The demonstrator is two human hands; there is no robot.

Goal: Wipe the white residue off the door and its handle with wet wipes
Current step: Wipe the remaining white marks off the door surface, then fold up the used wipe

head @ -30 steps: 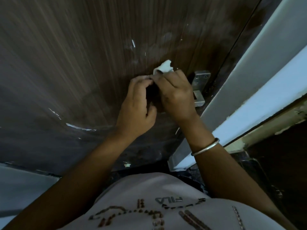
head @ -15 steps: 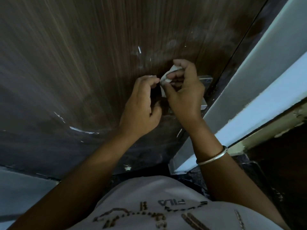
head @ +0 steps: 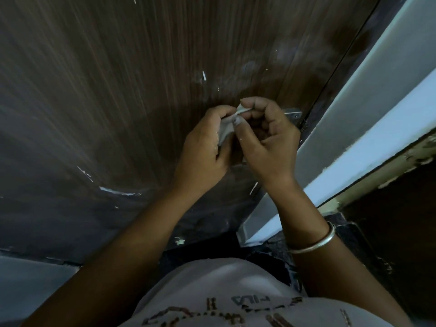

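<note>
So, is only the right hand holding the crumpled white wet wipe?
No, the left hand and the right hand both pinch the crumpled white wet wipe, which is stretched between them.

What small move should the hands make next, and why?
Probably refold the wet wipe to a fresh face. The left hand and the right hand both pinch it, crumpled, in front of the door, which shows white streaks above them.

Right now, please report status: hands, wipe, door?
Left hand and right hand both pinch the wet wipe between them. White streaks show on the door. Handle plate mostly hidden behind right hand.
</note>
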